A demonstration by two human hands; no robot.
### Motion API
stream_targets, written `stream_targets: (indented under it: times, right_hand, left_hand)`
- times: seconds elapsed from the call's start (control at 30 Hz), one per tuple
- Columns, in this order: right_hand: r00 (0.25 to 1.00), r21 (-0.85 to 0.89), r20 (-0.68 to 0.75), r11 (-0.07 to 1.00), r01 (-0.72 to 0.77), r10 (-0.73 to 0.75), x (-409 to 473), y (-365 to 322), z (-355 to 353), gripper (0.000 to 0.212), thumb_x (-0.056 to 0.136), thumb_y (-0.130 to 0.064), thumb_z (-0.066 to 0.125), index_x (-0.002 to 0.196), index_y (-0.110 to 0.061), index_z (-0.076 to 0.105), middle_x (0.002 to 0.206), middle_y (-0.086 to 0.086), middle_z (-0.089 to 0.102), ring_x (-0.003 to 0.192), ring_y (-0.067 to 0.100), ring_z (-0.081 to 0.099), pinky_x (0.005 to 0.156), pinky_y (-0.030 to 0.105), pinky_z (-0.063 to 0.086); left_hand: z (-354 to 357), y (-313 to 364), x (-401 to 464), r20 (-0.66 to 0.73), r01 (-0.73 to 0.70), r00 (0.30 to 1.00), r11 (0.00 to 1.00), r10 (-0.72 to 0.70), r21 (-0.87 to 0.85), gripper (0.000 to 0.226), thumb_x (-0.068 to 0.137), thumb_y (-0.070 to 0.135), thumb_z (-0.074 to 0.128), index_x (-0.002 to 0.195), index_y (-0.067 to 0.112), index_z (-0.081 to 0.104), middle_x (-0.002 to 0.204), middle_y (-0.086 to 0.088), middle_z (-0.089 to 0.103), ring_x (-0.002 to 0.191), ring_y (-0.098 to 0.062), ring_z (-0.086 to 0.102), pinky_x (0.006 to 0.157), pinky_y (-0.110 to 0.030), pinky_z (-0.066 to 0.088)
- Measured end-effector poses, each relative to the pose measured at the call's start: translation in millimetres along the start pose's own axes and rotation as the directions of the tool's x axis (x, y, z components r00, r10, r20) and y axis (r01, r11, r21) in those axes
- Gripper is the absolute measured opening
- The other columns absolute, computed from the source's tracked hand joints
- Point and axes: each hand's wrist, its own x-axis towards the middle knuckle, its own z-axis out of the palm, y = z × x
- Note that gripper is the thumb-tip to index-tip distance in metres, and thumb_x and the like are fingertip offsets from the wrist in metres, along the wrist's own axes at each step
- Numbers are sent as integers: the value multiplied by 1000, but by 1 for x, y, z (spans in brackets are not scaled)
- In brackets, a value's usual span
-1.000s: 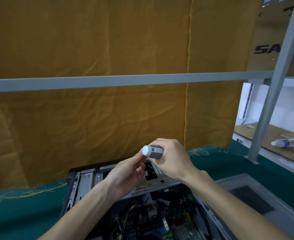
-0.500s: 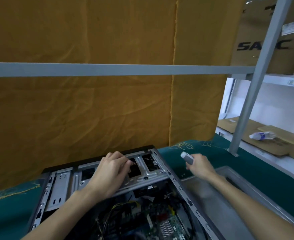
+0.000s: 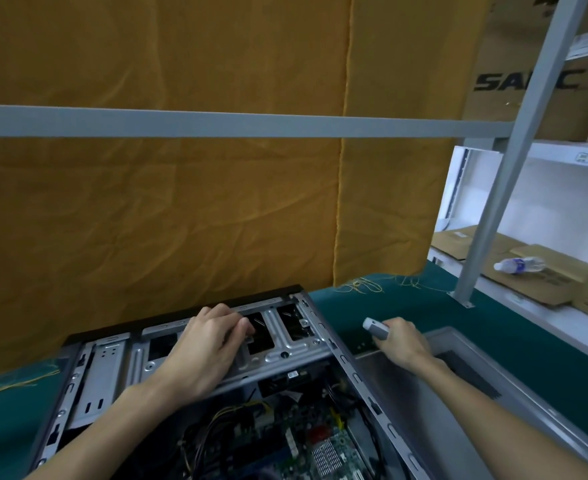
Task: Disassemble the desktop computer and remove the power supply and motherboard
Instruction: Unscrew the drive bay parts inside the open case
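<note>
The two hands, joined at the grey screwdriver a second ago, are now apart; the right hand (image 3: 401, 339) has carried the screwdriver (image 3: 375, 328) out to the green desk (image 3: 528, 344) and grips it beside the detached side panel (image 3: 458, 403); the left hand (image 3: 209, 341) rests curled on the drive cage (image 3: 285, 344) of the one open computer case (image 3: 351, 372), whether gripping I cannot tell; one motherboard (image 3: 306, 445) is seated inside; probably unscrewing pauses; one bottle (image 3: 517, 265) lies on the shelf.

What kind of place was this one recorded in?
Probably a workshop or storeroom bench: an opened computer case lies on a green-covered table, with metal shelving holding cardboard boxes to the right.
</note>
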Motion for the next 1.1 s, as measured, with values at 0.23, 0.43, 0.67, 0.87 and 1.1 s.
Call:
stream_targets:
  times: [0.23,0.43,0.67,0.87,1.1]
  right_hand:
    - [982,597,-160,783,174,-96,-41,-82,-73,33,88,-38,78,72,-19,56,56,-9,47,46,9,43,46,22,35]
    - [946,965,-195,121,232,-259,-94,-166,-122,32,94,-41,69,89,-13,54,60,-4,45,49,8,38,40,19,28]
    - [941,933,-286,173,317,-183,-107,-198,-91,24,102,-26,63,87,-14,47,62,-2,41,52,10,38,43,21,33]
    - [927,896,-347,242,373,-144,-100,-196,-84,26,102,-20,62,83,-14,46,58,-4,39,48,9,38,42,21,34]
    - [929,900,-340,237,366,-145,-97,-193,-81,24,102,-23,62,85,-16,46,59,-5,41,50,9,39,43,20,34]
  left_hand:
    - [-4,6,3,41,-135,991,967,129,216,22,105,39,46,113,38,67,105,25,51,98,-2,46,87,-25,37]
    - [-2,49,21,136,-146,977,982,163,-123,24,104,29,53,121,35,69,101,21,58,90,0,60,75,-15,45]
    - [17,62,22,155,-233,952,952,265,-198,38,101,13,49,133,27,66,116,17,60,103,2,58,84,-13,44]
    - [26,53,22,191,-238,943,954,273,-183,54,96,3,42,141,26,60,138,16,55,128,-3,49,107,-26,42]
    - [27,50,22,170,-272,939,949,298,-161,57,92,1,44,141,26,60,140,15,58,127,-5,49,107,-25,41]
